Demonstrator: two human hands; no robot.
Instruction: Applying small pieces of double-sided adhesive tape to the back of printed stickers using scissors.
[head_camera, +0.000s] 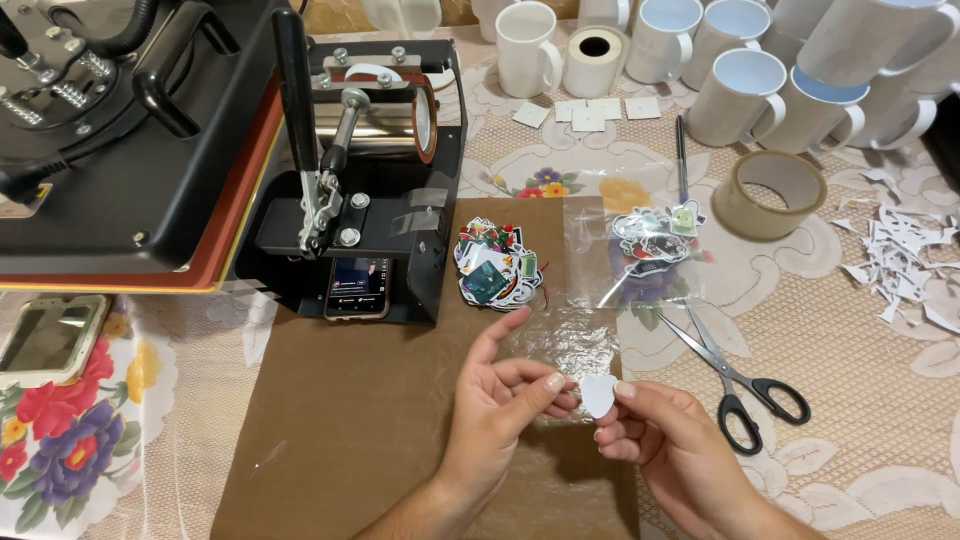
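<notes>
2 hands meet over a brown mat (350, 420) and pinch 1 small white sticker (598, 394) between them. The left hand (495, 405) grips the sticker's left edge with thumb and a bent finger, its index finger stretched up and free. The right hand (665, 440) holds the right edge between thumb and fingertips. The sticker hangs just above a clear plastic sheet (575, 320) that lies partly on the mat.

Beyond the hands, a pile of coloured stickers (498, 265) sits on the mat, and a clear bag (655, 240) with more of them lies just right of it. Black-handled scissors (735, 375) lie open on the lace cloth (860, 400), near the right hand. A tape roll (768, 195) and a pen (681, 155) lie farther back, with paper scraps (905, 260) at the right edge. White mugs (740, 95) crowd the far side. At the left stands a black mug press (370, 150), with a phone (359, 288) lying at its foot.
</notes>
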